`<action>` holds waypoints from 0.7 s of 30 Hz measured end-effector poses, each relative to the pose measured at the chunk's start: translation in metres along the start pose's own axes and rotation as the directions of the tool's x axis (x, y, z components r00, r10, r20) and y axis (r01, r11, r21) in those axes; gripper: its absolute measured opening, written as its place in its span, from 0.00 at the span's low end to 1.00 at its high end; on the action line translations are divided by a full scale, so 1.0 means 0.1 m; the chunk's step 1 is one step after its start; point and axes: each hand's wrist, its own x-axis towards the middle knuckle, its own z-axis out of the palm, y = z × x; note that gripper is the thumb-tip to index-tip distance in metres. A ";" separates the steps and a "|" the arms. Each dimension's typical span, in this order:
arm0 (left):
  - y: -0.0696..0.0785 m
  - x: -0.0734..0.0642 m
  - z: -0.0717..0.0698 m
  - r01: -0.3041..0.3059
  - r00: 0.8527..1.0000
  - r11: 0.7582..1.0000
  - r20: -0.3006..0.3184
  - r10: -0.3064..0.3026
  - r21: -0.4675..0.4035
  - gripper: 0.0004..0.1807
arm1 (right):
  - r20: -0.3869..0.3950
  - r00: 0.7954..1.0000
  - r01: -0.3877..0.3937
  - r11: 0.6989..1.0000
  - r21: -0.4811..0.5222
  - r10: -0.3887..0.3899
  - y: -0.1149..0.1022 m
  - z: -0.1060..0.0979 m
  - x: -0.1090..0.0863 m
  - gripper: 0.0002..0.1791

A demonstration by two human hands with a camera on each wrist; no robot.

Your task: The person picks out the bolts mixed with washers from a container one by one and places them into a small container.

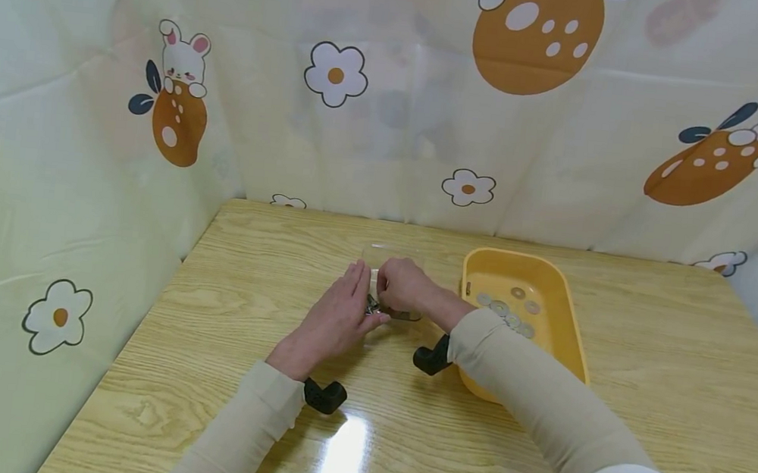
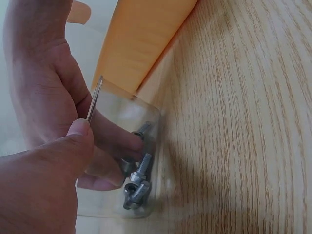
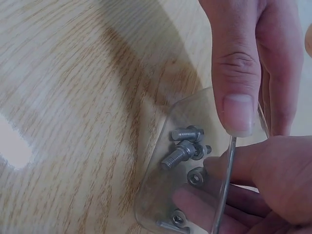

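Note:
A clear plastic box (image 1: 387,249) on the table holds several silver socket-head bolts (image 3: 178,155), loose on its bottom. My left hand (image 1: 337,315) rests against the box's left side with straight fingers. Its thumb (image 3: 239,109) touches the rim at the near side. My right hand (image 1: 405,285) reaches into the box with bent fingers. In the right wrist view, two of its fingers pinch the head of one bolt (image 3: 196,176). The same fingers (image 2: 109,170) show through the clear wall in the left wrist view, among the bolts.
Right of the box stands a yellow tray (image 1: 569,327) with several flat round washers (image 1: 499,308) in it; the right forearm passes over it. Both wrists carry black camera mounts (image 1: 325,396). A patterned cloth (image 1: 388,138) hangs behind and left of the wooden table (image 1: 224,275).

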 end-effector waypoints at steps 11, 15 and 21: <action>0.01 0.01 -0.02 -0.013 1.000 1.000 -0.001 0.013 0.017 0.46 | -0.022 0.999 0.031 0.997 -0.065 -0.033 0.00 0.00 -0.02 0.08; 0.02 0.00 -0.02 -0.009 1.000 1.000 0.002 0.009 0.016 0.46 | -0.036 0.998 0.047 0.999 -0.019 -0.048 0.02 -0.01 -0.04 0.07; 0.03 -0.01 -0.05 0.000 1.000 1.000 0.024 -0.001 0.015 0.47 | 0.003 1.000 0.028 0.988 0.151 -0.028 0.06 -0.07 -0.08 0.07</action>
